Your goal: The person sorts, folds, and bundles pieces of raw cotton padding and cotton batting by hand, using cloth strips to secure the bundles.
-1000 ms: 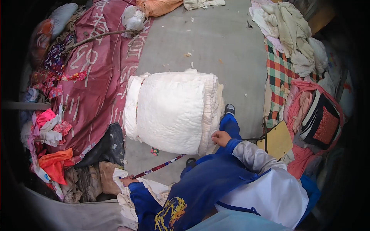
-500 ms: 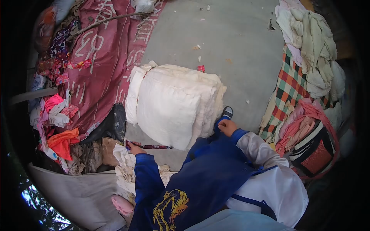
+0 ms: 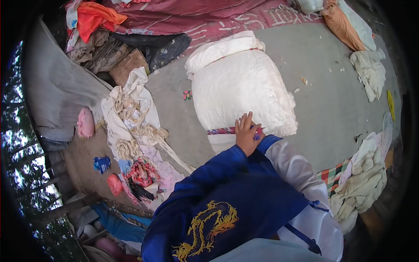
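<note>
A thick folded white quilt (image 3: 238,89) lies on the grey floor sheet in front of me. A thin reddish band (image 3: 233,55) cinches it near the far end. Across the near end runs a patterned cloth strip (image 3: 222,130). My left hand (image 3: 247,139) is over this strip, fingers stretched and spread, beside a small purple bit of the strip. Close against it is my right hand (image 3: 261,136), mostly hidden behind the left, so its fingers do not show clearly. A small floral scrap (image 3: 187,94) lies left of the quilt.
Crumpled white cloth (image 3: 133,109) and coloured rags (image 3: 144,172) lie to the left, near a pink bundle (image 3: 85,122). A maroon sheet with white lettering (image 3: 174,17) spreads at the back. Pale clothes (image 3: 364,174) are heaped at right.
The view has swung left. My left hand has moved from the strip's end beside the quilt to its near edge, meeting my right hand. The strip now crosses the near end.
</note>
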Action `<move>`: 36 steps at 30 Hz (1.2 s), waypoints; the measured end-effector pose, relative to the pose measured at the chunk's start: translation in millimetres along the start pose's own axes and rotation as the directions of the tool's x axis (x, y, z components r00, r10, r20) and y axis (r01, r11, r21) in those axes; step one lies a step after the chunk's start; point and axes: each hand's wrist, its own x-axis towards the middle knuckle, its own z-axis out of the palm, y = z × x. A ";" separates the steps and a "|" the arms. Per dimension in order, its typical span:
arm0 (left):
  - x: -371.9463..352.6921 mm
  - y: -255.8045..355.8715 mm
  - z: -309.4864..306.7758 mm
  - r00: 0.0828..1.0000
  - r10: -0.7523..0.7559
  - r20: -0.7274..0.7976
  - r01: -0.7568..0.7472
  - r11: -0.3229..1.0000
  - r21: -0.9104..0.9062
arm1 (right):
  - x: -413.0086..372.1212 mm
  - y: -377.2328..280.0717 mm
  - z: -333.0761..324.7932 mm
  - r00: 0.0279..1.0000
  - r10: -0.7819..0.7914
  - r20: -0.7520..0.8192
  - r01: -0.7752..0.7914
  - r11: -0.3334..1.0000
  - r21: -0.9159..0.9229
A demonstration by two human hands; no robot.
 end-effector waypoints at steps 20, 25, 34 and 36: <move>-51.8 -476.3 258.0 0.480 -0.806 -0.346 0.862 0.506 0.017 | 229.0 -17.3 -90.4 0.865 -0.163 0.475 -0.088 0.882 0.463; -72.5 -466.9 289.0 0.544 -0.770 -0.333 0.833 0.545 0.098 | 223.4 97.2 -246.0 0.961 0.259 0.094 -0.265 0.776 0.572; -208.4 -418.8 343.1 0.741 -0.671 0.023 0.645 0.721 0.254 | 254.8 367.6 -367.5 0.393 0.856 -0.337 -0.357 0.479 0.802; -272.7 -468.5 354.6 0.703 -0.699 0.129 0.642 0.702 0.309 | 254.1 417.3 -378.6 0.298 0.925 -0.237 -0.408 0.348 0.844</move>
